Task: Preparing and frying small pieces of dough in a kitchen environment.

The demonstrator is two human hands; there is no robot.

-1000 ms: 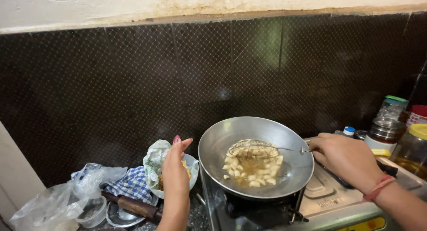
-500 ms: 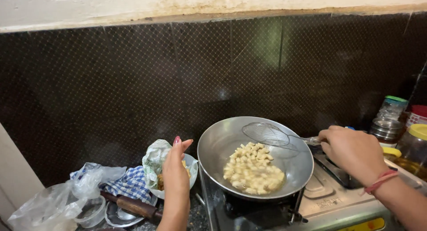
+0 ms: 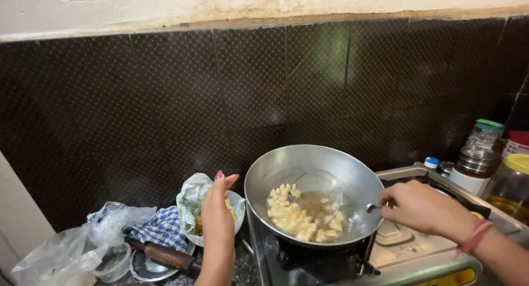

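Lowered again, wire skimmer [image 3: 318, 193] dips into frying pieces [image 3: 300, 215] in steel wok [image 3: 275, 176].
Right hand [image 3: 424, 209] grasps skimmer's handle; left hand [image 3: 216, 220] hovers empty, fingers straight; yellow-lidded jar [image 3: 509, 184] far right.

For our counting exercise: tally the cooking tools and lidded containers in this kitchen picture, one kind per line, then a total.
Metal pans: 1
Wire skimmers, in the right hand: 1
Rolling pins: 1
Bowls, behind the left hand: 1
Lidded jars and bottles, right of the stove: 5
Total: 9

Right hand [image 3: 424, 209] hides skimmer handle [image 3: 374, 208]; rolling pin [image 3: 165, 255] end behind left hand [image 3: 216, 220].
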